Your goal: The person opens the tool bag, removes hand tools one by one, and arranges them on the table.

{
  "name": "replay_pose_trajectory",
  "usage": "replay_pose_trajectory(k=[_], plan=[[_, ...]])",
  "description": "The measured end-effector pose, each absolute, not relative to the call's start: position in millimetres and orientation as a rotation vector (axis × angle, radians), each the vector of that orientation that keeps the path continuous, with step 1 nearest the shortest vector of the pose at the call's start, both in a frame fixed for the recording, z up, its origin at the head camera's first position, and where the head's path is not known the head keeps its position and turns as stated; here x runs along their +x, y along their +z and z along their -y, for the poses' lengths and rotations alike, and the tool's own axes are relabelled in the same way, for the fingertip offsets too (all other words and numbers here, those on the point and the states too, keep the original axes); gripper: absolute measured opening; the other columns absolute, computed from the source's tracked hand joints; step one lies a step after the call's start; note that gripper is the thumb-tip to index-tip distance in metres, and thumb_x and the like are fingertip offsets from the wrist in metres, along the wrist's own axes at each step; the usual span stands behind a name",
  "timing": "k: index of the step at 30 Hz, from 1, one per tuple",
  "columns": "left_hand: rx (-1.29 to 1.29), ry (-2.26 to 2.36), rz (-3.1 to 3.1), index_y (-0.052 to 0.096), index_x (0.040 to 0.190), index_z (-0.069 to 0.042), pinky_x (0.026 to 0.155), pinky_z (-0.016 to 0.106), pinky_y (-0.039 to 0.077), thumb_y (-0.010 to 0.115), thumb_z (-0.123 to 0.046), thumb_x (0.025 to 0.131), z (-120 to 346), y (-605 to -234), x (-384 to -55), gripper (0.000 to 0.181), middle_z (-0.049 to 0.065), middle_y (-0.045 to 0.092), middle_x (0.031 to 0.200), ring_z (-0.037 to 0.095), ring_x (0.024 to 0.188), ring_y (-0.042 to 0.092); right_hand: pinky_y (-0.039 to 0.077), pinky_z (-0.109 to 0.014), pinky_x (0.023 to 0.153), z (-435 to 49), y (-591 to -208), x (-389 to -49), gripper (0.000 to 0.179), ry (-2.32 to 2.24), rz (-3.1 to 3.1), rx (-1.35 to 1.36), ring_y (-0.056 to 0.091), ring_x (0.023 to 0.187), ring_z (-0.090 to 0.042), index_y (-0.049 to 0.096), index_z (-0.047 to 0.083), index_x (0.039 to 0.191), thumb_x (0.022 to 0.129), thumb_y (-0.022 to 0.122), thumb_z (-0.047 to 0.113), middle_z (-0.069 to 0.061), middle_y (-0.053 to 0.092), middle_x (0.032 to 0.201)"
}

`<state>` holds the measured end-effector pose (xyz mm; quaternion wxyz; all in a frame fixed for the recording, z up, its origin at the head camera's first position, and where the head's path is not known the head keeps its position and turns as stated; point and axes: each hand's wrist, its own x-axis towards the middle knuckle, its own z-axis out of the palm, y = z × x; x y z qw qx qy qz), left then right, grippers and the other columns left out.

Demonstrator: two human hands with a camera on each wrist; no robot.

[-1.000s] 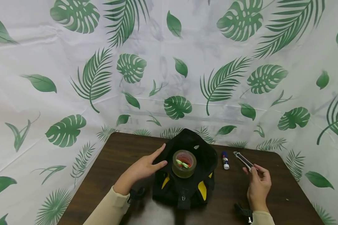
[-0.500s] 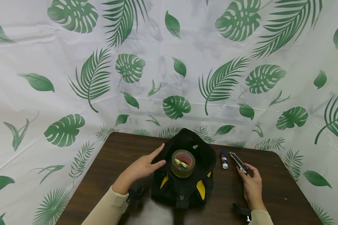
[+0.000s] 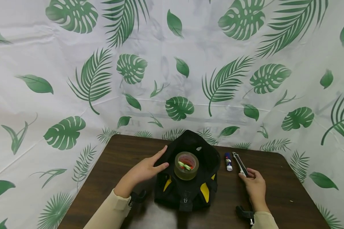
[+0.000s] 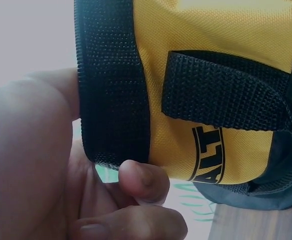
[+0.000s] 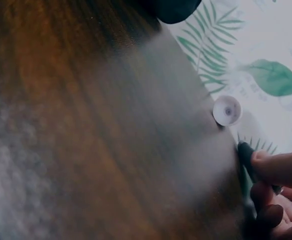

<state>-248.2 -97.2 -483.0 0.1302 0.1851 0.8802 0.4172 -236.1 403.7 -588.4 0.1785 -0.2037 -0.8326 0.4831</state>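
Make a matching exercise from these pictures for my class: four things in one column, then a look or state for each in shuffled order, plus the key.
1. Glue stick
2. Left hand
3. Tape roll
4. Right hand

A. Pinching the cutter
B. Ring-shaped
C. Blue with a white end
D. Gripping the edge of the bag

Pairs: 1-C, 2-D, 3-B, 4-A

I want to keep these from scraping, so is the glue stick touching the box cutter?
Apart: the head view shows a strip of tabletop between the glue stick and the box cutter.
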Motion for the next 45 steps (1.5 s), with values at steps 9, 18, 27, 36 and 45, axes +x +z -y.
replay_pose_trajectory(k=[9,18,27,36,45], plan=[[0.557,1.221,-2.553,0.015,0.171,-0.055,0.125,0.069,0.038,0.058,-0.066,0.107,96,-482,-247,0.077,0.005,0.037,0.177,0.041,0.155,0.049,0.039,-0.01,0.068,-409,-590,-237,0.056,1.139,2.477,-0.536,0.066,0.107,-0.031,0.066,-0.006,0.14,0.094,0.088,0.017,-0.033,0.07,0.131],[0.555,1.209,-2.565,0.015,0.171,-0.055,0.124,0.069,0.039,0.057,-0.065,0.107,98,-483,-247,0.077,0.005,0.038,0.177,0.04,0.155,0.05,0.045,-0.012,0.065,-404,-589,-234,0.054,1.169,2.466,-0.534,0.055,0.075,0.014,0.065,-0.005,0.141,0.095,0.086,0.017,-0.029,0.065,0.13],[0.565,1.214,-2.559,0.014,0.171,-0.056,0.124,0.069,0.039,0.057,-0.066,0.107,98,-484,-247,0.077,0.003,0.036,0.177,0.041,0.155,0.05,0.055,-0.021,0.058,-403,-590,-235,0.052,1.362,2.365,-0.516,0.061,0.07,0.005,0.061,-0.007,0.142,0.099,0.082,0.014,-0.033,0.064,0.133],[0.561,1.202,-2.564,0.014,0.17,-0.058,0.124,0.069,0.04,0.056,-0.068,0.107,97,-484,-247,0.077,0.004,0.038,0.177,0.04,0.154,0.051,0.054,-0.021,0.059,-406,-592,-235,0.047,1.538,2.206,-0.592,0.061,0.07,0.0,0.062,-0.002,0.142,0.102,0.079,0.016,-0.012,0.065,0.119],[0.553,1.208,-2.558,0.015,0.171,-0.055,0.124,0.069,0.04,0.057,-0.068,0.106,98,-481,-246,0.078,0.006,0.039,0.176,0.041,0.154,0.051,0.06,-0.02,0.071,-414,-590,-232,0.038,2.17,1.512,-0.417,0.072,0.086,-0.009,0.062,-0.002,0.141,0.105,0.072,0.005,0.002,0.071,0.101]])
